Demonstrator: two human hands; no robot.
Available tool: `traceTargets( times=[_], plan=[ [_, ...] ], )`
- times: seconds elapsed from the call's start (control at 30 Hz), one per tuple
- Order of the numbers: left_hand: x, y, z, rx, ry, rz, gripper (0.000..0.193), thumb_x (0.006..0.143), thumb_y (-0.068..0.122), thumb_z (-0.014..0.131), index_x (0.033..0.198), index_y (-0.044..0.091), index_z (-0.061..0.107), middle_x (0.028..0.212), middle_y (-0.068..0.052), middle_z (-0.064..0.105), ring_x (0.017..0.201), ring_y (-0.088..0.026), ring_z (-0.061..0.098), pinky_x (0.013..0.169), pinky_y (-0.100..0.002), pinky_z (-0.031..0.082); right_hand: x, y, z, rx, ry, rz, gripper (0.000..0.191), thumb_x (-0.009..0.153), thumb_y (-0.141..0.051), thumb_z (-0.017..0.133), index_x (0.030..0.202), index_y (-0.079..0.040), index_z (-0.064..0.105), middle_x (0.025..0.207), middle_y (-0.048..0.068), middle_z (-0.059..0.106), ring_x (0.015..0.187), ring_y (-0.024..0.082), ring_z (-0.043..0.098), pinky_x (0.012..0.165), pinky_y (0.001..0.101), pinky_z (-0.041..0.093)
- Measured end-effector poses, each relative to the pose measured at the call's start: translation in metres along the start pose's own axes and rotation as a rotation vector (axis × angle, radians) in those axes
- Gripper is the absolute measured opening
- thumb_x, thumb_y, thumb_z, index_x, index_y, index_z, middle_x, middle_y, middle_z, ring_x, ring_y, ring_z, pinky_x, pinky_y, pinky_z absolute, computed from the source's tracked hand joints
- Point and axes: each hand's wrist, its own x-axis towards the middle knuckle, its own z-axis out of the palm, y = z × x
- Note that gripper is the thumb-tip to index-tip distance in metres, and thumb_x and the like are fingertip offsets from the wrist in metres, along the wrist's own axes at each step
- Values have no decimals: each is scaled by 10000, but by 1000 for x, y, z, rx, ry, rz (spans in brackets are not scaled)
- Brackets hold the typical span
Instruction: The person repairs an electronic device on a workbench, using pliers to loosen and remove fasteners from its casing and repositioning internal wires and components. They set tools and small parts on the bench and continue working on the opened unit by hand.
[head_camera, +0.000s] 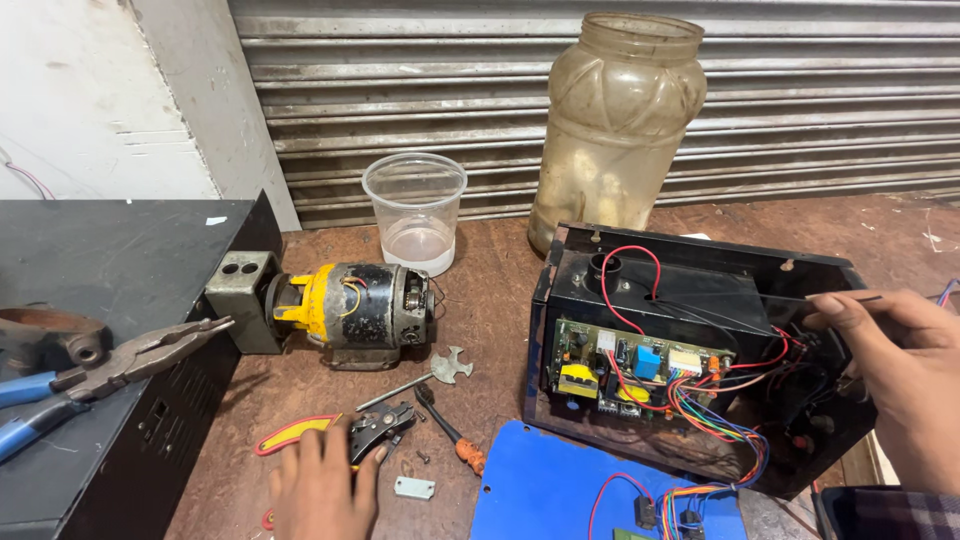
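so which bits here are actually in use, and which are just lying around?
In use:
open black case
circuit board
thin tool in right hand
wire stripper under left hand

Lying about:
motor
plastic cup
jar
blue-handled pliers
screwdriver

Motor: black and yellow. Pliers: blue grips. Stripper: red-yellow handles. Panel: blue. Case: black, with green board and red, blue, orange wires. Cup: clear. Jar: murky tan. Bench: brown. Cuff: plaid.
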Motion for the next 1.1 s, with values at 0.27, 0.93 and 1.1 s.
traceTargets(
  times=[0.27, 0.93, 1.1],
  plan=[
    [-8, -23, 30, 6, 84, -48, 737, 710, 526, 757, 1330, 152, 617, 1132, -177, 607, 978, -368, 626, 894, -503, 480, 19, -4, -9, -86, -87, 227, 386, 1050, -356, 723, 1006, 27, 746, 754, 73, 647, 512, 95, 371, 459, 271, 263],
    [-11, -83, 98, -385, 614, 165, 458, 829, 283, 718, 1153, -36, 668, 945, -173, 679, 796, -314, 614, 830, -409, 518, 63, -17, 6, -400, -143, 319, 405, 981, -429, 714, 892, -38, 770, 656, 55, 627, 516, 126, 430, 508, 308, 314],
    [-11, -79, 96, -346, 617, 152, 463, 823, 276, 720, 1164, -31, 659, 946, -176, 676, 801, -319, 615, 829, -413, 519, 33, -7, 41, -808, 229, -57, 440, 1024, -491, 716, 871, -84, 781, 673, 128, 672, 599, 276, 627, 605, 408, 462]
  ],
)
